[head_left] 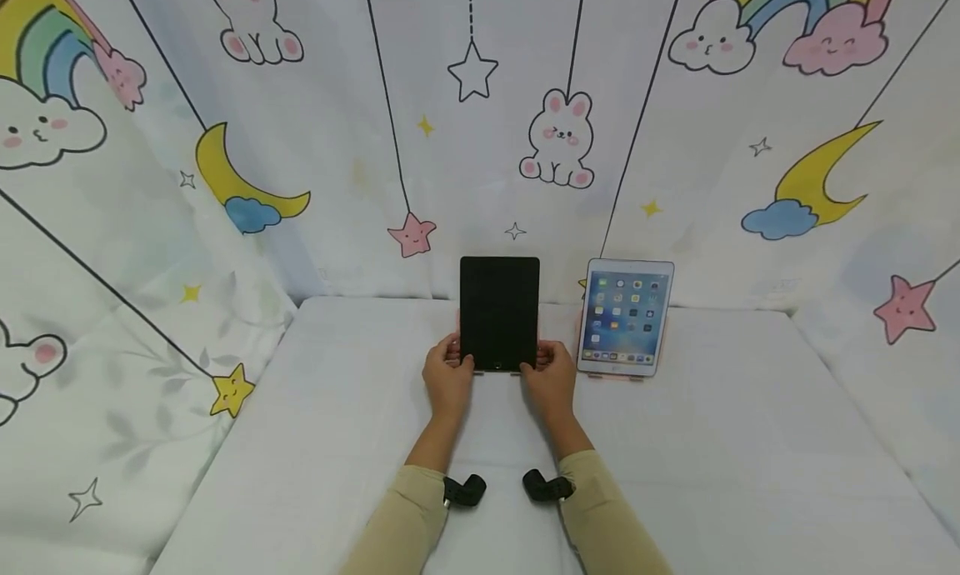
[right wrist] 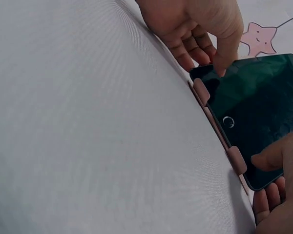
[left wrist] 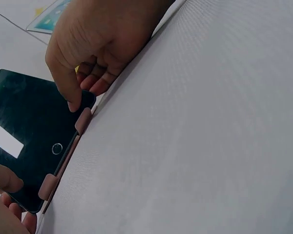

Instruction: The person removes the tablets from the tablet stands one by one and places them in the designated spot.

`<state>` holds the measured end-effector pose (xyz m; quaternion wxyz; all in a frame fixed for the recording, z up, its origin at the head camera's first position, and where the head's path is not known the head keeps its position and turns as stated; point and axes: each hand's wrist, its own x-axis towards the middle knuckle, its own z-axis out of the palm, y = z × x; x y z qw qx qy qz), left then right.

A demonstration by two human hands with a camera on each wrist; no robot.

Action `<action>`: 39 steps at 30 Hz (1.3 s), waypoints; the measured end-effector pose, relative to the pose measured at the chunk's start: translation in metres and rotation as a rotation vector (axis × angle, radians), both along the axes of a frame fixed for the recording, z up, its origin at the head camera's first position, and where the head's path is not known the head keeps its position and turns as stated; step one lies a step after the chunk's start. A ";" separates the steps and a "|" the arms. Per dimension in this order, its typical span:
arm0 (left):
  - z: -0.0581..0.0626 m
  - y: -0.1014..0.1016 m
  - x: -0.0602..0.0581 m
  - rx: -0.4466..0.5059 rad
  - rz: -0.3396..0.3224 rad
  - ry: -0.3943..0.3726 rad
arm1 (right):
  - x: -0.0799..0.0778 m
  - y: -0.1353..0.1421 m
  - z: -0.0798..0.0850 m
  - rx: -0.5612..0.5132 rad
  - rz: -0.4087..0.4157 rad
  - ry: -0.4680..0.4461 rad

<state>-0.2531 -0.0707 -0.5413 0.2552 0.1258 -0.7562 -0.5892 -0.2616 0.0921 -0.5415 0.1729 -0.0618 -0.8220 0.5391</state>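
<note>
A black tablet (head_left: 499, 312), its screen dark, leans upright on a pink stand (left wrist: 48, 187). Two small lips of this stand hook over the tablet's bottom edge. My left hand (head_left: 448, 381) pinches the lower left corner, thumb on the front and fingers behind. At the lower right corner, my right hand (head_left: 551, 383) does the same. The right wrist view shows the round home button between both thumbs. To the right stands a white tablet (head_left: 626, 317) with a lit screen of app icons, apart from my right hand.
The white tablet leans on its own pink stand (head_left: 617, 377). Both stand near the back of a white-covered table (head_left: 712, 467). Behind them hangs a white cloth (head_left: 330, 100) printed with rabbits, stars, moons and rainbows. A small black device (head_left: 467, 491) sits on each wrist.
</note>
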 end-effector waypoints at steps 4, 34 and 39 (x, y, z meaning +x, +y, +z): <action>-0.002 0.000 -0.003 -0.007 0.023 0.034 | -0.001 -0.001 -0.002 0.021 -0.020 0.011; 0.005 -0.017 -0.002 0.265 -0.232 0.149 | 0.009 0.000 0.002 -0.190 0.076 0.085; 0.021 -0.030 0.005 0.316 -0.334 0.140 | 0.012 -0.001 0.007 -0.242 0.146 0.159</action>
